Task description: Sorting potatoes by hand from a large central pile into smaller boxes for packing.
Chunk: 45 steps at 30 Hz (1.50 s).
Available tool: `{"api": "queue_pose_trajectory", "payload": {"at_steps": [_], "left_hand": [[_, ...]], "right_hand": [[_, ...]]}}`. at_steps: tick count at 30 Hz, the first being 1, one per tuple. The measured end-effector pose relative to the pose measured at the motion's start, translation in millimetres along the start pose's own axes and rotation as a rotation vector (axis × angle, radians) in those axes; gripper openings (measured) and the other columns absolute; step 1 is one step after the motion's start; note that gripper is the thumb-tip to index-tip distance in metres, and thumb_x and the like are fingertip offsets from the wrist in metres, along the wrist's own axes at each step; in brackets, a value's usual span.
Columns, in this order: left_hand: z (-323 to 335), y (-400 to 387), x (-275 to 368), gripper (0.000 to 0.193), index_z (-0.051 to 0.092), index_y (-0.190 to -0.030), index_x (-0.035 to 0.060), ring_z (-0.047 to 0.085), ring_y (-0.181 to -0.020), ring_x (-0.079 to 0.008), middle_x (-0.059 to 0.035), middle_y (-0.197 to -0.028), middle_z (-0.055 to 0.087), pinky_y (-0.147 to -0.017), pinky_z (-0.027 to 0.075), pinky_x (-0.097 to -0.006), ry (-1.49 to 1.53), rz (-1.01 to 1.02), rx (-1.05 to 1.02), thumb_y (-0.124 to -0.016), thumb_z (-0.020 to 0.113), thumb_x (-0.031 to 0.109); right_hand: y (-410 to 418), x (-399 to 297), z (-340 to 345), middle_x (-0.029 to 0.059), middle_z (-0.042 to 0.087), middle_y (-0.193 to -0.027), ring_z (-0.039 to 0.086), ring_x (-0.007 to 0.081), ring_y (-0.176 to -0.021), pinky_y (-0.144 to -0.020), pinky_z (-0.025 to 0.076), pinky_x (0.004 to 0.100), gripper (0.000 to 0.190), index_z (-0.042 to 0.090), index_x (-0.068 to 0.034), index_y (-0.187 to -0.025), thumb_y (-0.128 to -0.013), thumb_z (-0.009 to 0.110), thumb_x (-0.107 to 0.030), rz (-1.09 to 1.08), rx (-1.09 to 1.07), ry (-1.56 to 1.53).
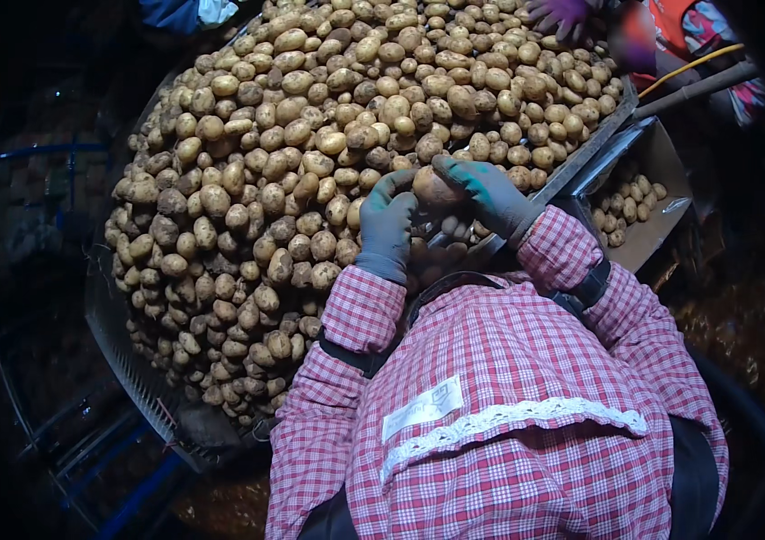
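A large brown potato (434, 187) is held up between my two hands, over the near edge of the potato heap. My left hand (388, 219), in a grey work glove with green on it, curls its fingers against the potato's left side. From the right, my right hand (490, 192) grips the same potato, its gloved fingers over the top. The heap of soil-marked potatoes (301, 145) spreads in front of me and to my left. Below the held potato, several smaller potatoes (457, 228) lie in shadow, partly hidden by my hands.
A metal rim (588, 145) borders the heap on the right. Beyond it stands a cardboard box (659, 223) with several small potatoes (629, 202). A pole (693, 89) juts out at upper right. Another person's purple-gloved hand (561, 15) is at the far side.
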<state>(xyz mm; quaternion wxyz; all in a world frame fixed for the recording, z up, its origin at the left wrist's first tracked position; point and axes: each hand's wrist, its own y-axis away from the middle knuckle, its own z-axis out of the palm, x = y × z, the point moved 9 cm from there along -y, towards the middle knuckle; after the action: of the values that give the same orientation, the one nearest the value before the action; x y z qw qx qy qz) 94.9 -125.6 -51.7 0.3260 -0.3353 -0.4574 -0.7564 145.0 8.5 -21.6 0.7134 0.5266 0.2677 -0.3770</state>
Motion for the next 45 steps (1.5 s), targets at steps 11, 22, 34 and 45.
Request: {"api": "queue_pose_trajectory", "payload": {"at_steps": [11,22,34,45], "left_hand": [[25.4,6.4,21.1,0.039,0.061,-0.123,-0.0014,0.063,-0.089,-0.0136,-0.0084,-0.106,0.067,-0.081,0.052,-0.0253,-0.381,0.238,-0.053,-0.084,0.058,0.002],[38.5,9.6,27.2,0.032,0.064,-0.122,-0.0027,0.063,-0.1,-0.0137,-0.0097,-0.111,0.069,-0.088,0.051,-0.0268,-0.543,0.158,-0.277,-0.092,0.063,0.011],[30.4,-2.6,10.9,0.035,0.064,-0.128,0.0043,0.061,-0.09,-0.0082,-0.0046,-0.114,0.068,-0.08,0.05,-0.0227,-0.586,0.055,-0.255,-0.094,0.055,0.006],[56.4,-91.3,39.2,0.037,0.065,-0.123,0.0029,0.065,-0.104,-0.0185,-0.0122,-0.115,0.067,-0.092,0.05,-0.0319,-0.807,0.3,-0.199,-0.092,0.067,0.023]], "right_hand": [[0.0,5.0,-15.3,0.0119,0.07,-0.094,0.069,0.0215,-0.077,-0.067,0.058,0.0331,0.053,0.06,-0.004,-0.121,-0.099,0.051,-0.051,-0.117,0.147,0.087],[-7.2,52.6,-31.2,0.0088,0.071,-0.101,0.069,0.0187,-0.083,-0.069,0.056,0.0344,0.055,0.065,-0.004,-0.118,-0.096,0.055,-0.054,0.172,0.233,-0.462],[38.5,21.9,-115.3,0.0083,0.067,-0.102,0.066,0.0133,-0.084,-0.064,0.057,0.0283,0.041,0.064,-0.007,-0.114,-0.092,0.067,-0.041,-0.164,0.355,-0.248],[188.6,62.4,-361.6,0.0094,0.068,-0.113,0.064,0.018,-0.105,-0.098,0.049,0.0292,0.034,0.064,0.003,-0.12,-0.096,0.061,-0.022,-0.211,0.733,0.211]]}}
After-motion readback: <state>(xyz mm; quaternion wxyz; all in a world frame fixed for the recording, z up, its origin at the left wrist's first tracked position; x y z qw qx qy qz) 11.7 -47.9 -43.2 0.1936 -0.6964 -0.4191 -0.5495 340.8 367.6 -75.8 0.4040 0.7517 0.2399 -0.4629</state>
